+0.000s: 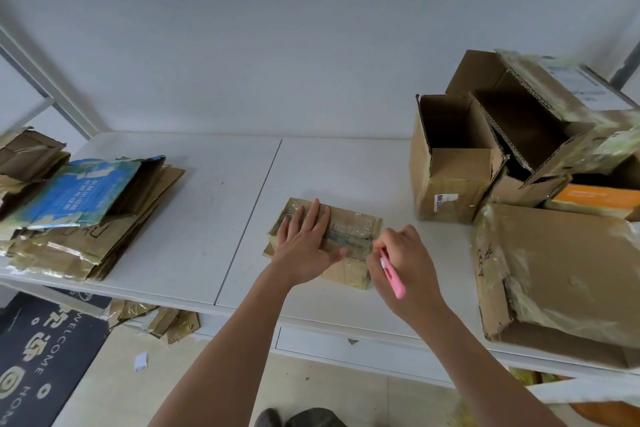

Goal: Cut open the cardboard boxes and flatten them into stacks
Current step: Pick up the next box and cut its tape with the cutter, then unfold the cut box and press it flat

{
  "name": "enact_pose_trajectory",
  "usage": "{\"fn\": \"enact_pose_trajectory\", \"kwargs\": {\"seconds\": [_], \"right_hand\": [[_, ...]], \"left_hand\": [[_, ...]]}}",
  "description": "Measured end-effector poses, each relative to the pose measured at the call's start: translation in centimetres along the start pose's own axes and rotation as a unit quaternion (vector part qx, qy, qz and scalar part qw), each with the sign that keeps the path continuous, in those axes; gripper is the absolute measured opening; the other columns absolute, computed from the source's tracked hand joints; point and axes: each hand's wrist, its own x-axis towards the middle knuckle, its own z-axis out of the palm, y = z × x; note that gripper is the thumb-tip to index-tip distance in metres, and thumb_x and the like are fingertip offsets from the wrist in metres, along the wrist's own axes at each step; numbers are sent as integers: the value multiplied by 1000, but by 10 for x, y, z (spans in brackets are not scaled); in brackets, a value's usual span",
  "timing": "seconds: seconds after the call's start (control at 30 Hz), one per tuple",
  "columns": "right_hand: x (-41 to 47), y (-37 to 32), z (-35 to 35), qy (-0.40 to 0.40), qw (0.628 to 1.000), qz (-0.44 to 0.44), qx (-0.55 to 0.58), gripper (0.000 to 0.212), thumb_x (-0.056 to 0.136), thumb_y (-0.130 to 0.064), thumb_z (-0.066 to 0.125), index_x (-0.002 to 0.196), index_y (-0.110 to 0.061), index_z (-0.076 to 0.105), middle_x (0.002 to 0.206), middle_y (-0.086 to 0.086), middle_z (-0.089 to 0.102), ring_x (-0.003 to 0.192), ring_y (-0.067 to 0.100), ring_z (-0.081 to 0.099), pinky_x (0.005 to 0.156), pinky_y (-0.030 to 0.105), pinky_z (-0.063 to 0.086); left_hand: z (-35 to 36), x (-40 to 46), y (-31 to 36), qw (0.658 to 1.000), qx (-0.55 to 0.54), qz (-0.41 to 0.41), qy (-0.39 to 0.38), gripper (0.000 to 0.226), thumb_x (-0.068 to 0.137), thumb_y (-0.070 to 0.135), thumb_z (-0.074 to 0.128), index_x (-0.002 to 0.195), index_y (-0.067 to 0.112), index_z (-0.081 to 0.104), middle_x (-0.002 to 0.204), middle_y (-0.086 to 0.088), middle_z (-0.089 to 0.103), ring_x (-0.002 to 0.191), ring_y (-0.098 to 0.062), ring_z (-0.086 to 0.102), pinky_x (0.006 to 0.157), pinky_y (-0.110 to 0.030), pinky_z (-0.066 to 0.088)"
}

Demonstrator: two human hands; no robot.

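A small taped cardboard box (pixel 351 230) lies on the white table (pixel 207 218), near its front edge at the middle. My left hand (pixel 306 243) presses flat on the box's left half with straight fingers. My right hand (pixel 403 260) grips a pink box cutter (pixel 393 279) at the box's right end, its tip hidden at the taped edge. A stack of flattened cardboard (pixel 93 215), topped by a blue printed sheet, lies at the table's left.
Several opened and taped boxes (pixel 450 163) crowd the table's right side, with a large flat one (pixel 561 270) at the front right. Cardboard scraps (pixel 159 319) lie under the table. A dark welcome mat (pixel 41 357) covers the floor at left.
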Motion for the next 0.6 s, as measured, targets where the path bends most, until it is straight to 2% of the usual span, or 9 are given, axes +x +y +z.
{"fn": "enact_pose_trajectory", "kwargs": {"seconds": [0.17, 0.27, 0.37, 0.43, 0.5, 0.53, 0.6], "right_hand": [[-6, -11, -5, -2, 1000, -6, 11, 18, 84, -17, 44, 71, -7, 50, 58, 2, 48, 66, 22, 46, 47, 35, 42], [-11, -14, -10, -30, 999, 5, 25, 19, 84, -20, 45, 71, -8, 51, 59, 0, 48, 68, 20, 46, 49, 34, 42], [-7, -11, -24, -73, 990, 83, 89, 16, 82, -26, 50, 68, -21, 49, 65, -6, 51, 75, 8, 46, 55, 25, 38], [-6, -4, -33, -68, 985, 116, 112, 16, 84, -23, 56, 70, -26, 49, 71, -8, 52, 78, 5, 48, 57, 21, 37], [-8, 13, -35, -28, 995, 84, 43, 5, 89, -15, 54, 83, -17, 55, 75, -3, 54, 74, 13, 50, 55, 27, 41], [-8, 23, -33, -22, 997, 68, -16, 7, 89, -13, 50, 90, -13, 56, 77, 0, 55, 73, 18, 51, 53, 31, 42], [-4, 44, -24, -80, 984, 68, -145, 19, 85, -11, 48, 101, -13, 58, 87, 2, 57, 80, 24, 54, 56, 30, 41]], "left_hand": [[0, 0, -1, 1000, 0, 2, -1, 86, 95, 61, 42, 156, 29, -10, 160, 10, -24, 148, -18, -21, 120, -40, -12], [0, 1, -1, 1000, -4, 2, 4, 86, 94, 61, 42, 156, 29, -8, 160, 10, -23, 149, -18, -20, 120, -40, -12], [1, 1, -2, 1000, -3, 2, 12, 85, 94, 61, 42, 156, 30, -7, 161, 11, -22, 149, -18, -19, 120, -40, -12], [2, 2, -4, 1000, -5, 5, 22, 84, 94, 61, 42, 157, 29, -5, 161, 11, -20, 149, -18, -18, 120, -40, -12], [3, 2, -5, 999, -13, 13, 27, 84, 94, 62, 44, 157, 29, -2, 162, 11, -19, 149, -16, -18, 120, -40, -12], [4, 1, -6, 999, -27, 18, 31, 83, 93, 61, 45, 157, 30, 1, 162, 11, -17, 149, -15, -18, 120, -40, -12], [5, -2, -6, 993, -93, 23, 65, 78, 93, 60, 48, 156, 33, 11, 162, 11, -15, 148, -12, -19, 119, -39, -14]]}}
